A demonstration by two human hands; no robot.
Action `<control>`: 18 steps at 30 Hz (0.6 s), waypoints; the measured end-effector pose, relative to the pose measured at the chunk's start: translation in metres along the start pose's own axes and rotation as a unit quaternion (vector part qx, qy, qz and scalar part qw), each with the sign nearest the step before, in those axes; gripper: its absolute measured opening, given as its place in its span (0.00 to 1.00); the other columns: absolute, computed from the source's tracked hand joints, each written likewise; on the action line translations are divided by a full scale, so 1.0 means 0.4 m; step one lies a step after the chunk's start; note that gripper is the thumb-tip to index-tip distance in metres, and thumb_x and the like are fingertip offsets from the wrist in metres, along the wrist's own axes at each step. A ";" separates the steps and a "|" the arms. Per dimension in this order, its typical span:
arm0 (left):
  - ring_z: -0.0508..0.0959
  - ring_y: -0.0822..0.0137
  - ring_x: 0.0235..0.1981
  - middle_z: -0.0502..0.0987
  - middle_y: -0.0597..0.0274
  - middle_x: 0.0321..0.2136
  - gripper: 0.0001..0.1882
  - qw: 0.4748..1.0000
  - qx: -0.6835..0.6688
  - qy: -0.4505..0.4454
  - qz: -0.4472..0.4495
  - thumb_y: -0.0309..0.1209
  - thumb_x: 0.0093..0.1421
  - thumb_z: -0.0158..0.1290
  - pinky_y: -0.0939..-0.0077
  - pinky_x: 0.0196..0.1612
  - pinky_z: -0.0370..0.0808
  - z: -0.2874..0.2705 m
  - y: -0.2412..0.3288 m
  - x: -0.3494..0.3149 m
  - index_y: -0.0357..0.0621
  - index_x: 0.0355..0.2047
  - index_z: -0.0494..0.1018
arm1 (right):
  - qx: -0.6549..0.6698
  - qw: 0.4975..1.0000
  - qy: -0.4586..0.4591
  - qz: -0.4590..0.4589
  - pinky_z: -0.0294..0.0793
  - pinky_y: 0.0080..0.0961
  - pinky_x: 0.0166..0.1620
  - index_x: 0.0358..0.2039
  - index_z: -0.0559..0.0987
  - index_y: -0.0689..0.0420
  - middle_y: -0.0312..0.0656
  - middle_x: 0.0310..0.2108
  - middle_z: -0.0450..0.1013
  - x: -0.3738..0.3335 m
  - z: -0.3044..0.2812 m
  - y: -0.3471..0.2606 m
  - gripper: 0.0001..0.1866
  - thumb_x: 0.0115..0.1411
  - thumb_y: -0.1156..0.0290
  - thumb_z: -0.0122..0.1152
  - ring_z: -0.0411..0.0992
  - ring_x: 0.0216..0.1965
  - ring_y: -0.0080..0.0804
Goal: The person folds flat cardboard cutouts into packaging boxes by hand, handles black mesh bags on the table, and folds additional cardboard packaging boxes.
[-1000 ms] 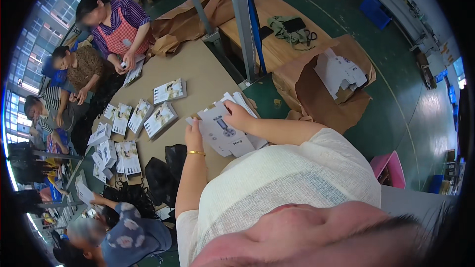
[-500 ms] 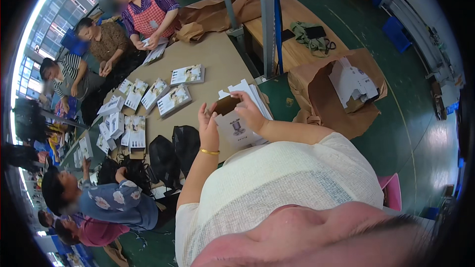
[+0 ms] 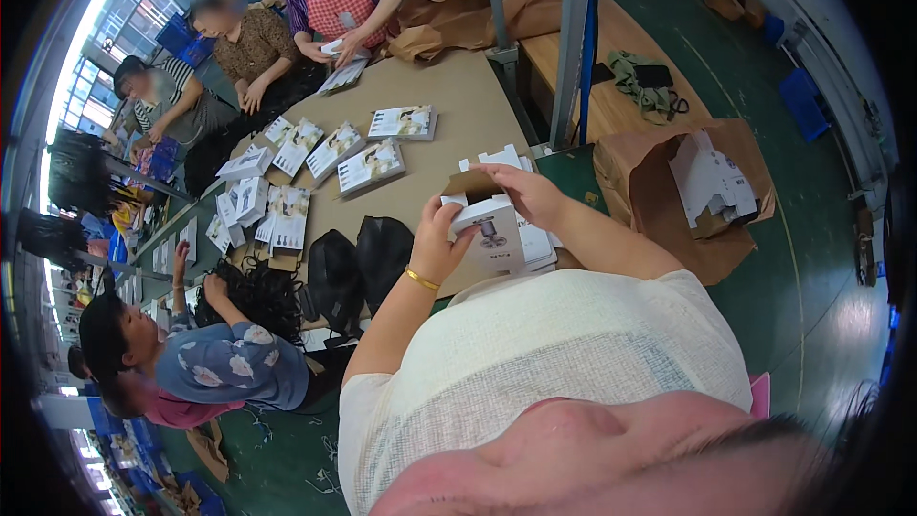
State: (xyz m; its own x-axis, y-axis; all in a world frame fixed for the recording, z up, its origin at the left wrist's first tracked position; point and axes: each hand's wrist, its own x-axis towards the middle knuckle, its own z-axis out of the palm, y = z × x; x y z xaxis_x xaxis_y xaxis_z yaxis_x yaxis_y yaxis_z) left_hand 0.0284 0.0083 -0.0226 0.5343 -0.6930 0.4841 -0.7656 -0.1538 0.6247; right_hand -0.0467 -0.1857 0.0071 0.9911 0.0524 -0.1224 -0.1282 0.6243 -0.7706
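Note:
In front of my chest is a white cardboard box (image 3: 497, 247) with a grey picture of a device printed on its front. Its top stands open, showing a brown inner side and a raised flap. My left hand (image 3: 441, 247) grips the left edge, thumb on the front face and fingers behind. Along the upper right edge lies my right hand (image 3: 527, 195), its fingers bent over the top by the flap. What its thumb does is hidden. Behind and right of the box, partly covered, are more white flat cartons (image 3: 541, 245) on the table.
Several printed white boxes (image 3: 373, 166) lie left on the brown-covered table (image 3: 458, 96). Nearer are two black pouches (image 3: 384, 247) and dark straps (image 3: 253, 298). A paper sack (image 3: 626, 172) with cartons and a metal post (image 3: 570, 48) stand right. Co-workers (image 3: 224, 363) line the left and far sides.
My view has shifted, so the table appears farther right. The box has turned more upright between my hands; my left hand has closed on its edge, and my right hand has moved to the top.

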 end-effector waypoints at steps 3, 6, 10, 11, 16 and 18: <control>0.71 0.46 0.40 0.66 0.42 0.44 0.22 0.999 -0.018 -0.027 0.018 0.28 0.44 0.62 0.65 0.41 0.72 -0.006 0.008 -0.010 0.39 0.38 0.65 | -0.186 0.982 -0.011 0.044 0.63 0.21 0.52 0.53 0.67 0.60 0.40 0.46 0.69 -0.008 -0.017 -0.008 0.23 0.55 0.78 0.46 0.65 0.47 0.25; 0.71 0.46 0.43 0.66 0.41 0.45 0.23 0.999 -0.023 -0.044 0.022 0.27 0.44 0.62 0.66 0.41 0.72 -0.016 0.015 -0.020 0.40 0.38 0.64 | -0.276 0.959 -0.044 0.047 0.62 0.21 0.53 0.51 0.71 0.56 0.40 0.48 0.68 -0.028 0.012 -0.034 0.23 0.52 0.78 0.52 0.65 0.48 0.26; 0.72 0.46 0.43 0.66 0.41 0.45 0.24 0.996 -0.075 -0.005 0.045 0.27 0.43 0.63 0.65 0.41 0.73 -0.009 0.025 -0.021 0.41 0.38 0.63 | -0.394 0.916 -0.063 0.051 0.64 0.23 0.51 0.48 0.74 0.54 0.42 0.47 0.70 -0.029 0.019 -0.049 0.21 0.51 0.74 0.58 0.68 0.46 0.28; 0.72 0.45 0.43 0.66 0.41 0.45 0.24 0.996 -0.077 -0.002 0.049 0.26 0.42 0.63 0.65 0.41 0.73 -0.009 0.026 -0.020 0.41 0.38 0.63 | -0.410 0.908 -0.053 0.072 0.65 0.23 0.50 0.48 0.75 0.54 0.42 0.46 0.71 -0.023 0.015 -0.046 0.21 0.51 0.73 0.58 0.69 0.45 0.29; 0.72 0.46 0.43 0.67 0.43 0.45 0.22 0.999 -0.037 -0.001 0.023 0.26 0.42 0.63 0.64 0.40 0.73 -0.034 0.034 -0.001 0.42 0.36 0.64 | -0.421 0.907 -0.025 0.009 0.65 0.25 0.51 0.51 0.71 0.55 0.44 0.45 0.72 0.010 0.028 -0.029 0.24 0.51 0.74 0.58 0.69 0.46 0.31; 0.71 0.47 0.44 0.67 0.44 0.45 0.21 0.999 -0.029 0.008 0.024 0.25 0.41 0.63 0.64 0.41 0.72 -0.044 0.016 0.002 0.43 0.35 0.66 | -0.423 0.903 -0.022 -0.066 0.62 0.28 0.54 0.58 0.62 0.54 0.48 0.51 0.67 0.026 0.041 -0.030 0.32 0.51 0.70 0.58 0.66 0.51 0.36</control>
State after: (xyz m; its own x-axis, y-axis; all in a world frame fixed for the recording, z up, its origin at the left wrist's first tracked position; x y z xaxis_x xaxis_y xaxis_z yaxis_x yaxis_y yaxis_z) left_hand 0.0303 0.0193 -0.0073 0.5031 -0.6874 0.5238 -0.7686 -0.0788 0.6349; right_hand -0.0344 -0.1798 0.0252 0.9979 0.0631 0.0169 0.0288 -0.1917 -0.9810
